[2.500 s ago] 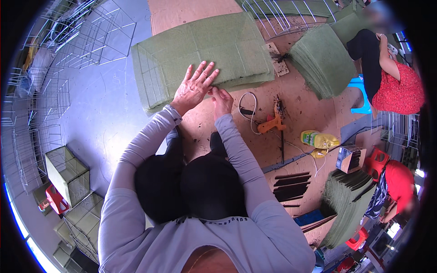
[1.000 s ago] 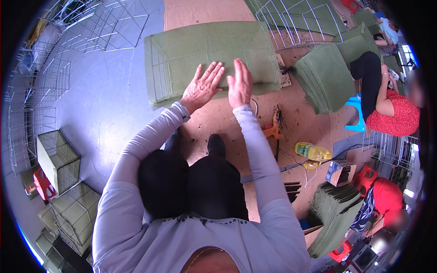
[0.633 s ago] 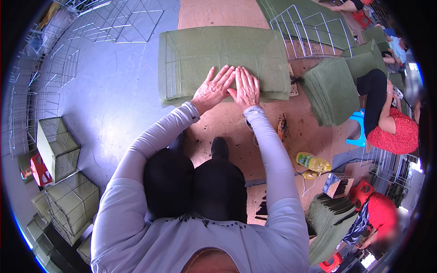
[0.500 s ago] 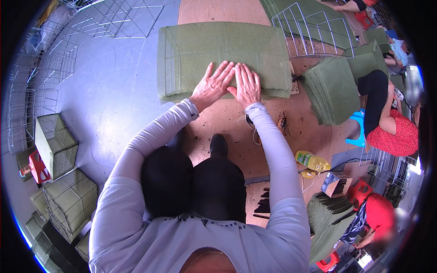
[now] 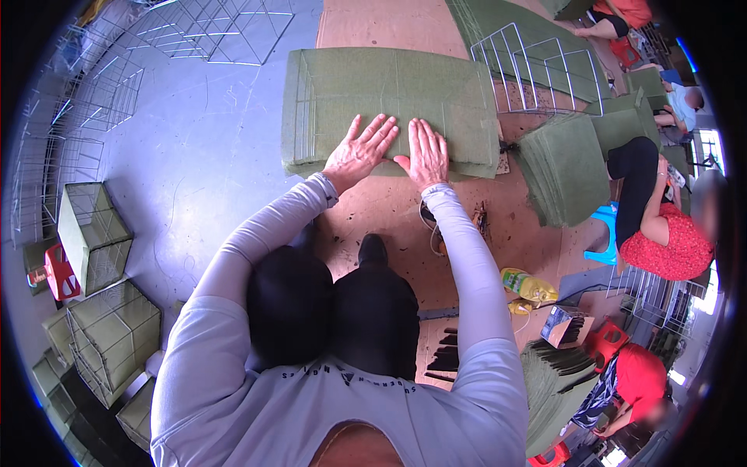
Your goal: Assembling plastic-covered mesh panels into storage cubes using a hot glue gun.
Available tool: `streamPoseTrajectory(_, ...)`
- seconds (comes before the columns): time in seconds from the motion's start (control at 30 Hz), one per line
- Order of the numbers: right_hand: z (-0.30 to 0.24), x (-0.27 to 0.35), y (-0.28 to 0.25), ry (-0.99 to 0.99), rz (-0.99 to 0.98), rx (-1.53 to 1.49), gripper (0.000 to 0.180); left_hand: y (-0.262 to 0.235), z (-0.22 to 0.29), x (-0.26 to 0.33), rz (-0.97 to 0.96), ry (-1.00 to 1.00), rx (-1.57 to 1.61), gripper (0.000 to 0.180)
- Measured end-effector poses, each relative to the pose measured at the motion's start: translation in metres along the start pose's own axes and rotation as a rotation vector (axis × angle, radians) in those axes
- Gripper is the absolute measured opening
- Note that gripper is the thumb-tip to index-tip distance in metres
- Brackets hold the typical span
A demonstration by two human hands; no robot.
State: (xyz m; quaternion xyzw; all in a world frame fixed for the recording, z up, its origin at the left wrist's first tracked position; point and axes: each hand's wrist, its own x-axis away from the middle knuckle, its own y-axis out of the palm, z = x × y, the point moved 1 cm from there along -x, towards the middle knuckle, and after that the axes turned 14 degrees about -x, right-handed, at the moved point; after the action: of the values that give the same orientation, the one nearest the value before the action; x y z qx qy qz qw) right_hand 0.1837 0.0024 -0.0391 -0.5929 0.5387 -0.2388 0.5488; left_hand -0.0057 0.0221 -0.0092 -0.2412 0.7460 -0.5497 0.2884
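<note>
Green mesh skins a wire box (image 5: 95,237) at far left, by a red stool (image 5: 62,272); we cannot tell whether it holds anything. Rightward, our mesh-covered frame (image 5: 389,86) straddles the left edge of the brown cardboard (image 5: 529,241). Along its near edge lie our left hand (image 5: 359,153) and right hand (image 5: 426,158), both flat, fingers extended, gripping nothing, a narrow gap between the 2. We judge this step as smoothing the mesh; the next move calls for even pressure along that edge. Near the cardboard's near edge, 1 bottle (image 5: 529,286) shows yellow contents; past that edge, 1 open carton (image 5: 566,325) holds dark strips.
</note>
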Motion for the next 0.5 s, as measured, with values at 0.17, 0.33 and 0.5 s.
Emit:
streamPoseTrajectory(0.17,-0.025,-0.012,0.004,-0.177,-0.088,-0.075,0.084,0.009,0.000,0.011,-0.054,0.014,-0.159,0.062)
streamPoseTrajectory(0.33,-0.022,-0.015,0.009,-0.138,-0.140,0.000,0.088,0.006,-0.005,0.009,-0.050,0.015,-0.055,0.070)
streamPoseTrajectory(0.5,-0.015,-0.011,0.010,-0.146,-0.123,-0.027,0.088,0.004,-0.034,0.037,-0.049,-0.088,0.125,0.080)
